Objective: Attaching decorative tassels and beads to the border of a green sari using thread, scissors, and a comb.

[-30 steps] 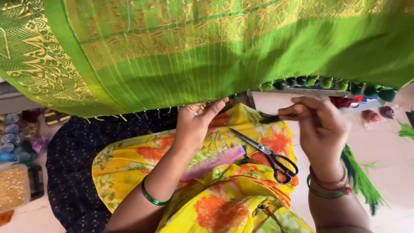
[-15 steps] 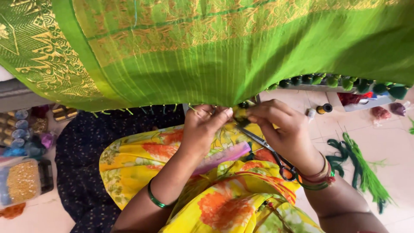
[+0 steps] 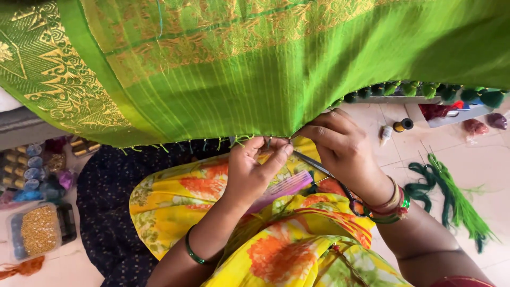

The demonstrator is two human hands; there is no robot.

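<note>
both hands pinch the fringed hem of a green sari (image 3: 255, 69) above the lap: left hand (image 3: 255, 170) fingers closed on fringe threads, right hand (image 3: 342, 149) gripping beside it; keeping threads taut likely tidies the knot.

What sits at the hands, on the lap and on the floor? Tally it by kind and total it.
Green cloth with gold weave: 1
Scissors: 1
Pink comb: 1
Small thread spools: 2
Green thread bundles: 2
Box of gold beads: 1
Total: 8
</note>
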